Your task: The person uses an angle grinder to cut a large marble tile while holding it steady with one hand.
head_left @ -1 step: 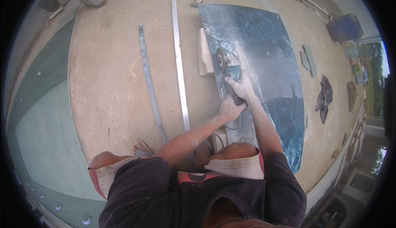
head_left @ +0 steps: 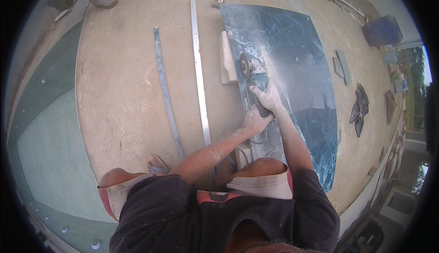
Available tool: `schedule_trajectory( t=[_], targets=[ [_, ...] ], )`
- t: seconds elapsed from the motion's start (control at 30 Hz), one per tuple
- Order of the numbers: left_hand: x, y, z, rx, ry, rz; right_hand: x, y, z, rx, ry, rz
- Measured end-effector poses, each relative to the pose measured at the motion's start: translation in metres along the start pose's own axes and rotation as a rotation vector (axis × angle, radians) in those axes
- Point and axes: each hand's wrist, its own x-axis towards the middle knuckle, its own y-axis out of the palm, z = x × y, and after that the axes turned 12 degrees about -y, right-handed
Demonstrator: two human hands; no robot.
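Both my hands grip a teal and black angle grinder (head_left: pixel 259 80). The right hand (head_left: pixel 269 96) wraps round the front of its body, thumb reaching across to the left. Behind it, my left hand (head_left: pixel 256 121) closes round the dark rear handle. The grinder's disc (head_left: pixel 245 66) is at the left edge of a dark blue, white-veined slab (head_left: pixel 299 70); I cannot tell whether it touches. Pale dust covers the slab along that edge and both hands. A pale block (head_left: pixel 227 58) sits at the slab's left edge, and a cord (head_left: pixel 260 141) trails behind the grinder.
Left of the slab lie a long metal straightedge (head_left: pixel 196 51) and a narrow blue strip (head_left: pixel 165 86). A blue container (head_left: pixel 382 30), crumpled black plastic (head_left: pixel 360 109) and a grey piece with a handle (head_left: pixel 342 67) lie right. Green sheeting (head_left: pixel 55 152) spans the far left.
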Motion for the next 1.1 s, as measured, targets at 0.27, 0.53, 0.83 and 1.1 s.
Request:
schedule_trajectory(
  t=[0.27,0.53,0.83,1.1],
  targets=[
    [-0.006,0.002,0.003,0.008,0.014,-0.018,-0.008,-0.004,0.01,0.045,0.01,0.005],
    [-0.009,0.003,0.001,-0.012,0.017,-0.019,-0.008,-0.001,0.005,0.002,0.014,-0.023],
    [-0.012,0.003,0.0,-0.007,0.003,-0.013,-0.011,-0.004,0.006,0.036,-0.012,0.0],
    [-0.015,0.004,0.005,-0.012,0.0,0.025,-0.017,-0.001,0.002,0.008,-0.026,-0.032]
  ],
)
